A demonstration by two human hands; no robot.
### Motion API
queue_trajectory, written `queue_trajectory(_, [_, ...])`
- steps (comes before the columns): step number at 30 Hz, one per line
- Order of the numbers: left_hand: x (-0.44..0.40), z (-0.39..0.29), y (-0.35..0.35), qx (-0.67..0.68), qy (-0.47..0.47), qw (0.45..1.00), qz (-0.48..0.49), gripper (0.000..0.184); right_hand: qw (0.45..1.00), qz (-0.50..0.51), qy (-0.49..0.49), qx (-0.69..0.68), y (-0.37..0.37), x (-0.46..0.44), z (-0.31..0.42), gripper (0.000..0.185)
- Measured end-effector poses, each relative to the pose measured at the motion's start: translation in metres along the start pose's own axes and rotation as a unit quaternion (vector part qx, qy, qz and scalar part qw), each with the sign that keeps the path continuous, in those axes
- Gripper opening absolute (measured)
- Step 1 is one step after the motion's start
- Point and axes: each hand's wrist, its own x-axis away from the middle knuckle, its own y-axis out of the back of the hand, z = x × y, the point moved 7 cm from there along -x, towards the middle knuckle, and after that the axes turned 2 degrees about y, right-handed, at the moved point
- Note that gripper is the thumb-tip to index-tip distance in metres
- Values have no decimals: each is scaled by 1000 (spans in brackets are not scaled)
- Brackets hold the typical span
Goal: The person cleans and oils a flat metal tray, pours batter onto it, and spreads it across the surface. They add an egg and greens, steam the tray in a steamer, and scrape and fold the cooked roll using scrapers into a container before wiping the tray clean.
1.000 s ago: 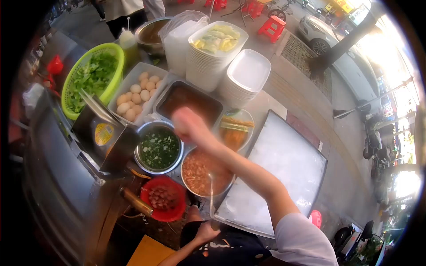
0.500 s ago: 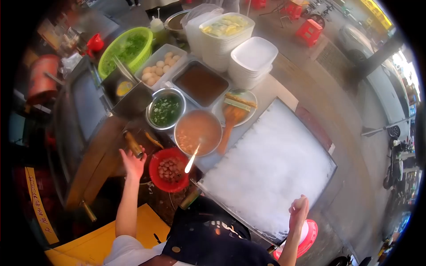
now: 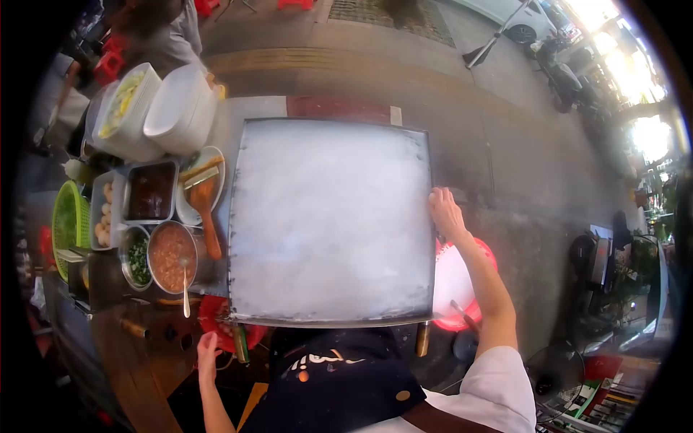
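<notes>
A square metal tray [image 3: 332, 224] with a white, hazy surface lies flat in front of me. At its right edge is my right hand [image 3: 447, 213], fingers curled in; whatever they may hold is hidden. Below the tray's front left corner, my left hand [image 3: 208, 353] is raised with loosely bent fingers and nothing visible in it. Just above that hand sits a red bowl [image 3: 209, 317], partly covered by the tray. Two handles, a left one [image 3: 240, 343] and a right one [image 3: 422, 339], jut out under the tray's front edge.
To the left stand a pot of pinkish mince [image 3: 172, 256] with a spoon, chopped greens [image 3: 136, 256], brown sauce [image 3: 150, 191], eggs [image 3: 107, 213] and stacked white containers [image 3: 180, 108]. A wooden paddle [image 3: 206, 213] rests on a plate. A pink-rimmed tub [image 3: 455, 281] sits by my right forearm.
My view has turned right, so the tray sits in the middle. My left hand has left the handle near it and is less spread. My right hand is now at the tray's right edge.
</notes>
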Motion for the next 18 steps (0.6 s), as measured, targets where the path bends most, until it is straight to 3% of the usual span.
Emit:
queue_trajectory(2, [19,-9,-56,-24,-40,994,98,35,997,42,52,34,-8,-6,-2,35])
queue_trajectory(4, [13,-5,-86,-125,-175,975,58,41,999,-4,52,-17,1,-9,2,35])
queue_trajectory(5, [27,-24,-89,-231,-173,957,-34,47,997,-32,62,-20,12,-8,8,35])
queue_trajectory(6, [40,-41,-93,-383,-117,914,-66,50,995,-64,73,-23,19,-9,10,35])
queue_trajectory(7, [56,-57,-90,-519,-52,847,-101,54,993,-24,114,6,8,-9,6,36])
queue_trajectory(8, [69,-78,-95,-594,-101,793,-90,56,995,64,76,-14,-15,-5,-13,35])
queue_trajectory(9, [81,-99,-102,-662,-145,731,-81,59,993,43,104,-17,-5,-6,-3,37])
queue_trajectory(11, [109,-167,-123,-560,-229,794,-58,49,990,-52,115,-55,7,-11,8,43])
queue_trajectory(12, [116,-190,-134,-506,-309,803,-66,45,989,-70,113,-66,14,-13,19,44])
queue_trajectory(13, [113,-207,-145,-487,-331,805,-72,45,992,-51,74,-86,23,-18,35,43])
queue_trajectory(16, [83,-236,-187,-511,-335,791,-30,69,990,-41,79,-106,14,-22,77,44])
queue_trajectory(18, [68,-243,-218,-473,-388,791,-6,70,990,-21,100,-102,-10,-24,105,42])
